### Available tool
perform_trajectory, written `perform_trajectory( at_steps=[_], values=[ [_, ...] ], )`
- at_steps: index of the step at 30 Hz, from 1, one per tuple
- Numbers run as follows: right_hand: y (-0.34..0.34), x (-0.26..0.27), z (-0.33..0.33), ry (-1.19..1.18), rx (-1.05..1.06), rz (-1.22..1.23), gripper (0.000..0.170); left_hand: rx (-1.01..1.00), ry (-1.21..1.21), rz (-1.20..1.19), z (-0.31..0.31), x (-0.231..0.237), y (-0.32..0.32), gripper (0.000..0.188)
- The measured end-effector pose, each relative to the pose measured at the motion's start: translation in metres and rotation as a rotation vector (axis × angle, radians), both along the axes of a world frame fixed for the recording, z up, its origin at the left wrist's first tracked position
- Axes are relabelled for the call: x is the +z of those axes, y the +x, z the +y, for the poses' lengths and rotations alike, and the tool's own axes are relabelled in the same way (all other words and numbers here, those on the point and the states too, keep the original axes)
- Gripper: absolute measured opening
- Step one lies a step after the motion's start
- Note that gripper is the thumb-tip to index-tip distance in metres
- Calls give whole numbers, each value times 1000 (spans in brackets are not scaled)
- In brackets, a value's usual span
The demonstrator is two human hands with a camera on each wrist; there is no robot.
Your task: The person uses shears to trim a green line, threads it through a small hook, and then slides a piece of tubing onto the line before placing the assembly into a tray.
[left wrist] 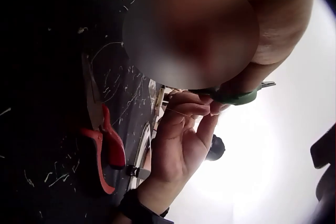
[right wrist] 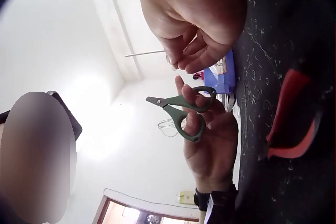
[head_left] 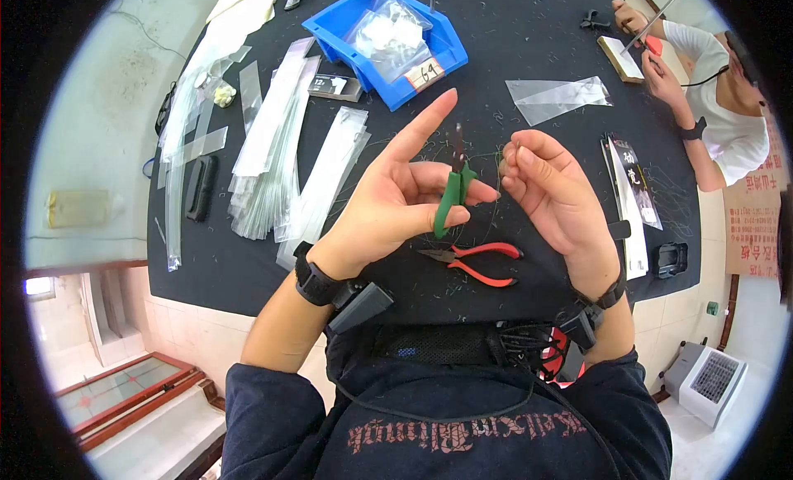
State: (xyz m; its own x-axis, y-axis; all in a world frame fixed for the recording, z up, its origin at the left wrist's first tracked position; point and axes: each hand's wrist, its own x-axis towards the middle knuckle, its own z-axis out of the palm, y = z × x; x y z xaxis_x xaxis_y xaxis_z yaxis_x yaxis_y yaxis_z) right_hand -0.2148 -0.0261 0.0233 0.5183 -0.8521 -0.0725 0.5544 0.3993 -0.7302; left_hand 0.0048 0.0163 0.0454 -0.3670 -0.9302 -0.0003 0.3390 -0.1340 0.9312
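Note:
My left hand (head_left: 384, 207) holds small green-handled scissors (head_left: 453, 201), its thumb and a finger through the loops and the index finger stretched out. In the right wrist view the scissors (right wrist: 181, 109) show their short blades pointing away from the palm. My right hand (head_left: 555, 191) is raised just to the right of them, thumb and fingertips pinched together on a thin thread-like line (head_left: 497, 178). That line is so fine that its ends are lost against the dark cloth. Below both hands, red-handled pliers (head_left: 475, 257) lie on the black cloth with handles spread.
Bundles of clear plastic sleeves (head_left: 277, 149) lie at the left. A blue bin (head_left: 392, 79) with bagged white pieces stands at the back. Short line offcuts litter the cloth (head_left: 396, 294). A black case (head_left: 671, 259) is at the right, and another person (head_left: 710, 75) works across the table.

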Motion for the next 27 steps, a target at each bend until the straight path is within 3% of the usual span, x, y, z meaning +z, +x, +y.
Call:
perform_trajectory(
  at_steps=[7, 10, 15, 25, 27],
  values=[
    [1, 1, 1, -8, -8, 30, 22, -68, -81, -14, -5, -11, 7, 104],
    [1, 1, 2, -9, -11, 36, 22, 2, -27, -60, -3, -11, 3, 110],
    [2, 0, 2, -31, -38, 32, 21, 47, -167, -65, 4, -5, -3, 120],
    [3, 2, 3, -40, -32, 62, 22, 79, -103, -69, -6, -21, 8, 122],
    [3, 2, 3, -42, -36, 62, 22, 176, -148, -150, -1, -12, -1, 125]
  ],
)
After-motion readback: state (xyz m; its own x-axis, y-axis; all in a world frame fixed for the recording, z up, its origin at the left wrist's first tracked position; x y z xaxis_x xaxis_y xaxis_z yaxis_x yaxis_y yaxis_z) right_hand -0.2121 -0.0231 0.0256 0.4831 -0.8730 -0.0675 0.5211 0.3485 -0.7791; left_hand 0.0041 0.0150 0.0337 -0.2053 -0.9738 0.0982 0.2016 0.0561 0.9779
